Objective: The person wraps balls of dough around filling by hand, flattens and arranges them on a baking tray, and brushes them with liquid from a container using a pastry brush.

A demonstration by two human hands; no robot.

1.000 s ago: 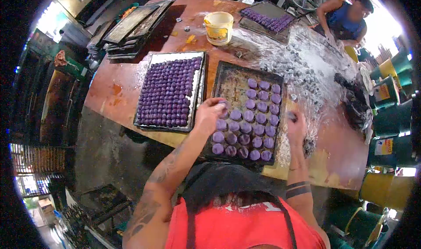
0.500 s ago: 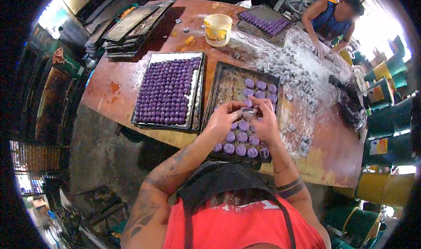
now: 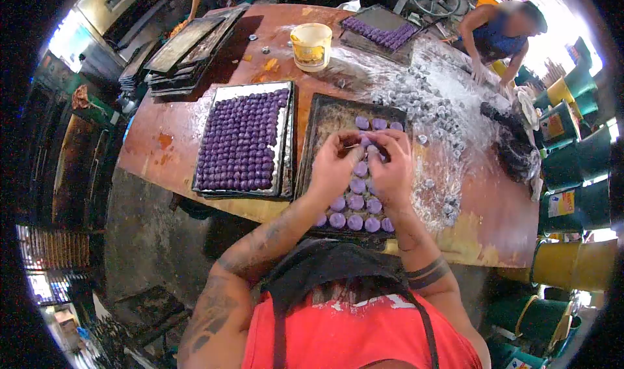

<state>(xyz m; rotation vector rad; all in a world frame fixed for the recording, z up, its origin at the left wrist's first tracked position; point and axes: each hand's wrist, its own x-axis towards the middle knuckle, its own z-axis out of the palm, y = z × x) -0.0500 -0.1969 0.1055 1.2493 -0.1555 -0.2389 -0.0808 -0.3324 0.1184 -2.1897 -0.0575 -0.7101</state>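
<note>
Above a dark baking tray that bears rows of light purple discs, my left hand and my right hand meet with their fingertips close together. Both hands have curled, pinching fingers. A small piece of purple dough shows between the fingertips; which hand bears it is hard to tell. The discs under my hands are partly hidden. To the left lies a tray with tightly packed dark purple balls.
A yellow-white bucket stands behind the trays. Stacked metal trays lie at the back left. White powder and grey lumps cover the right side. A person works at the far right edge. Green and yellow containers stand at right.
My right hand has come from the right of the tray to meet my left hand over it. Since half a second ago both hands have stayed together and shifted slightly.
</note>
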